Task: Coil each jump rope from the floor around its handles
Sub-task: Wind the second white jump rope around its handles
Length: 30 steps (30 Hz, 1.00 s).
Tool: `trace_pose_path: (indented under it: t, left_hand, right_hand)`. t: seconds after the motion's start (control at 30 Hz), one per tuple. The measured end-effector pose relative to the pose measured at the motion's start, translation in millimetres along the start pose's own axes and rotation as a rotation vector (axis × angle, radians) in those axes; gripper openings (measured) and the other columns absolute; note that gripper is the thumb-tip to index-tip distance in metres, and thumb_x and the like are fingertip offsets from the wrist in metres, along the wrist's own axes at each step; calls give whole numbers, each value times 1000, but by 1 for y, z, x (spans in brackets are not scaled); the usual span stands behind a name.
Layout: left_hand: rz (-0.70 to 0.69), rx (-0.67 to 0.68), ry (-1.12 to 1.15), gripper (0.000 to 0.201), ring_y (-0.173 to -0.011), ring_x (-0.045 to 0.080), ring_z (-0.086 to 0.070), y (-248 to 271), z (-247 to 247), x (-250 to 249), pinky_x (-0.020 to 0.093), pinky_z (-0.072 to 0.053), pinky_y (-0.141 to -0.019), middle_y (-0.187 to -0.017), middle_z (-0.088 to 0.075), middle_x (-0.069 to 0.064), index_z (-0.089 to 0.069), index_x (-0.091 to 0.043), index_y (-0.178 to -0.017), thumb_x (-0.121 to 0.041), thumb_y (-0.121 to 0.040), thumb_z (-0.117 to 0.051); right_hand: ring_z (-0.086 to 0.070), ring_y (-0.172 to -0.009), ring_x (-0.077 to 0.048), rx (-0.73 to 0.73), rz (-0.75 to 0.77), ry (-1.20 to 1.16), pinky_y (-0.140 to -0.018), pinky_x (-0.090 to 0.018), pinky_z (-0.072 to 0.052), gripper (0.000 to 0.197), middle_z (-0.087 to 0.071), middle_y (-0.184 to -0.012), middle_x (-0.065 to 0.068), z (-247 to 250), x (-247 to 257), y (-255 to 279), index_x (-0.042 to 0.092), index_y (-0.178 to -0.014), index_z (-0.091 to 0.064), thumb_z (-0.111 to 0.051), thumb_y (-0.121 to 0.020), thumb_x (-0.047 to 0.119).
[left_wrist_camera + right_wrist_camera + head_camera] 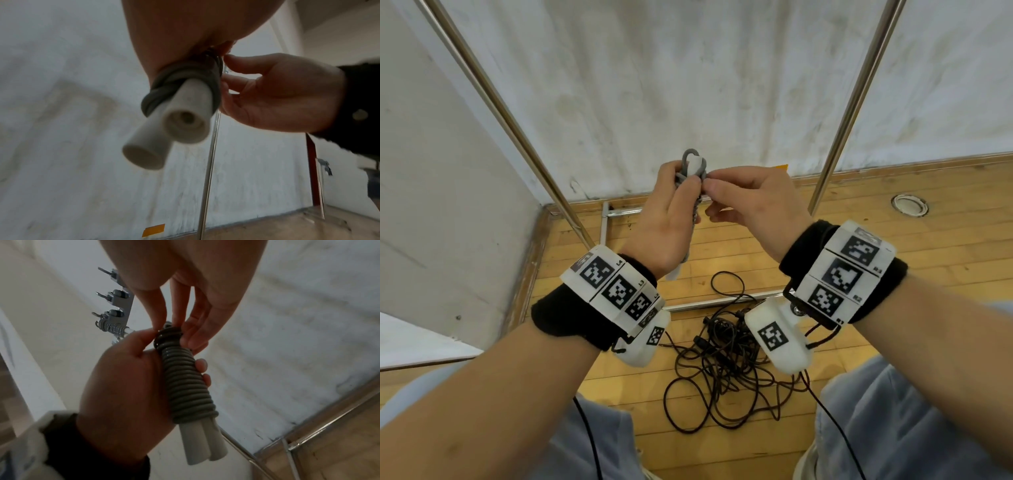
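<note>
Left hand (666,219) wraps around the grey jump rope (185,382), already coiled tight around its two white handles (200,444), held up at 12 o'clock in the head view. Right hand (750,202) pinches the last loop at the top end with thumb and fingertips (158,316). Rope looks light, rubbery and springy, so the end will likely pop loose; best held on the coils mid-bundle. Black ropes (722,370) lie tangled on the wood floor (928,274) at 6 o'clock.

Two white handles (164,123) bound in grey rope (180,73), right hand (277,95) alongside.
</note>
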<state>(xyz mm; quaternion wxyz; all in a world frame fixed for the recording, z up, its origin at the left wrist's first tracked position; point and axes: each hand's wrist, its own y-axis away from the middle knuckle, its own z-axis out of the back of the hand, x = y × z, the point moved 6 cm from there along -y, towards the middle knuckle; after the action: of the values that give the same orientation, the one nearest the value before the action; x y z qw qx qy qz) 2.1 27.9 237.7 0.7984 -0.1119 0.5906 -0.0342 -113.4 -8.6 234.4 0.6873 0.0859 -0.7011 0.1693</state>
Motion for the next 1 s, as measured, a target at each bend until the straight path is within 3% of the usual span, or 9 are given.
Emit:
trace_pose_path:
  t: [0.17,0.27,0.37,0.5,0.6,0.67,0.77,0.9,1.0]
  left_hand:
    - [-51,-27,-59,27,-66,-3,-52,1,-1,-1,14,-42,-61,-86,-53,-10,-43,-24,-112,-37,-90,-32]
    - [-100,-72,-120,28,-63,1,-50,0,-2,-2,25,-39,-62,-78,-54,-12,-47,-27,-106,-45,-90,-33]
    - [-119,-95,-170,27,-59,2,-50,0,-3,-2,25,-38,-58,-70,-55,-14,-47,-37,-96,-55,-86,-30]
    - [-71,-82,-111,30,-58,-2,-53,-1,-5,3,18,-38,-56,-70,-57,-15,-50,-28,-104,-49,-88,-37]
    - [-36,-105,-139,8,-56,2,-52,-3,-3,4,18,-40,-52,-63,-57,-15,-52,-35,-91,-42,-89,-54]
    - [-45,-115,-119,8,-59,11,-52,-4,-3,1,24,-42,-55,-67,-57,-10,-52,-33,-86,-32,-90,-59]
    - [-60,-86,-57,8,-55,12,-52,-3,-4,-5,25,-43,-52,-69,-58,-2,-54,-29,-85,-27,-89,-60]
    - [-19,-12,105,9,-49,18,-55,-4,0,-3,30,-46,-47,-70,-61,-1,-47,-25,-96,-24,-91,-54]
    - [11,43,-14,11,-51,14,-56,-7,-1,8,28,-47,-50,-67,-59,-4,-40,-25,-100,-20,-97,-50]
  right_hand:
    - [-60,-56,-16,-42,-34,-30,-60,-29,-53,11,-64,-61,4,-2,0,0,15,-76,-72,-64,-84,13]
    - [-54,-47,-17,-130,-50,31,-52,-29,-48,24,-54,-49,5,2,0,-3,14,-61,-63,-56,-83,13]
    - [-51,-44,-19,-148,-130,-7,-49,-28,-44,27,-47,-46,5,4,-5,-5,12,-59,-53,-50,-85,15]
    - [-54,-46,-20,-93,-176,-35,-48,-27,-46,21,-53,-52,3,-2,-8,-4,7,-70,-59,-52,-89,13]
    - [-51,-45,-18,-104,-196,-59,-45,-26,-44,20,-50,-56,-3,3,-9,-6,4,-74,-61,-53,-91,12]
    - [-48,-45,-18,-108,-237,-106,-44,-25,-42,21,-48,-57,-5,8,-11,-8,5,-74,-58,-53,-93,12]
    - [-48,-46,-17,-91,-286,-154,-44,-24,-41,19,-45,-62,-6,11,-18,-8,4,-78,-55,-51,-95,11]
    - [-51,-50,-20,-62,-237,-143,-50,-28,-45,22,-48,-63,-7,6,-15,-11,5,-78,-53,-45,-97,11]
    - [-55,-50,-19,-96,-174,-66,-51,-29,-48,20,-56,-67,-9,1,-12,-12,5,-80,-55,-45,-96,11]
